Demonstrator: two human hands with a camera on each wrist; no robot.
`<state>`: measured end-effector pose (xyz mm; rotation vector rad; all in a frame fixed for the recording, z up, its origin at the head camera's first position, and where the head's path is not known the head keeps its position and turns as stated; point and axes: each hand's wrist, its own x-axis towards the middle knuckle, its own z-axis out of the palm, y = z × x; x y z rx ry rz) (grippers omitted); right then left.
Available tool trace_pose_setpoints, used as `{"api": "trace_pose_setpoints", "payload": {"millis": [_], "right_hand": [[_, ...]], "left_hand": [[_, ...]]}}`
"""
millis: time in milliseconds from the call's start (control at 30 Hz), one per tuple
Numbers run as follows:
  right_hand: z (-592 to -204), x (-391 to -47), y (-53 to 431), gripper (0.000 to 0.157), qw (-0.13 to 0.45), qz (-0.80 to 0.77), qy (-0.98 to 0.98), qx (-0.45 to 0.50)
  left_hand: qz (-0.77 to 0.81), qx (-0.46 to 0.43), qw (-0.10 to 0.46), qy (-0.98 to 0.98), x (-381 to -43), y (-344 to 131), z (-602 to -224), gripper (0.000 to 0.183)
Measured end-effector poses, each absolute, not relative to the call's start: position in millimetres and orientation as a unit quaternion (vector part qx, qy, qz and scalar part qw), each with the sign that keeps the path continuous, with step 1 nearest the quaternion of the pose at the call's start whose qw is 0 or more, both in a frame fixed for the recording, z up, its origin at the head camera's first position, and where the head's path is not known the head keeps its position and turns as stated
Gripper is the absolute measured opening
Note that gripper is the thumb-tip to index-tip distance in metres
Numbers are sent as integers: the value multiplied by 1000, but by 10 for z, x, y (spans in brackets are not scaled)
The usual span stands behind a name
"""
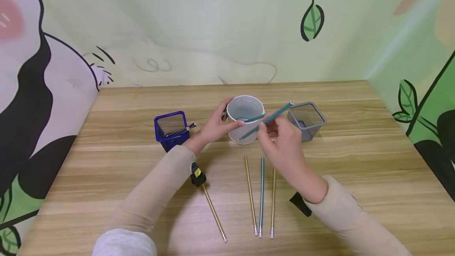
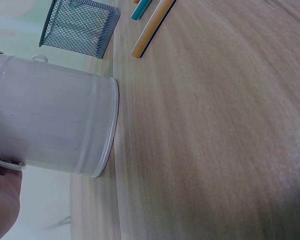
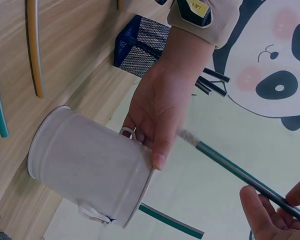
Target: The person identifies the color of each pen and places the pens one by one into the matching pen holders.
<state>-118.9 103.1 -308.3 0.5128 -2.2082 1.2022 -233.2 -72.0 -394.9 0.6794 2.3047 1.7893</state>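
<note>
A small white metal bucket (image 1: 244, 135) stands upright on the wooden table. My left hand (image 1: 215, 125) grips its left side, thumb over the rim and fingers by the side handle, which shows in the right wrist view. One teal pencil (image 3: 172, 221) leans inside the bucket and sticks out past the rim. My right hand (image 1: 284, 141) pinches another teal pencil (image 1: 279, 113), tilted beside the bucket's right front, its eraser end pointing down to the left. Nearer to me lie a teal pencil (image 1: 262, 196) and gold pencils (image 1: 250, 192), roughly side by side.
Left of the bucket stands a blue mesh holder (image 1: 174, 143) with several dark pencils in it. A grey mesh holder (image 1: 313, 132) is at the right, behind my right hand. Another gold pencil (image 1: 215, 212) lies near my left forearm. A painted backdrop (image 1: 213, 23) rises behind the table.
</note>
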Motion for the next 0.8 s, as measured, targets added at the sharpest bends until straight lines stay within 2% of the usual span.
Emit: {"api": "trace_pose_setpoints", "payload": {"millis": [333, 800], "right_hand": [[-3164, -1269, 1009, 8, 331, 442, -813, 187], [-3219, -1365, 1023, 10, 357, 440, -804, 180]], "left_hand": [[595, 223, 71, 769, -2330, -722, -3959, 78], [584, 224, 68, 777, -2336, -730, -3948, 78]]}}
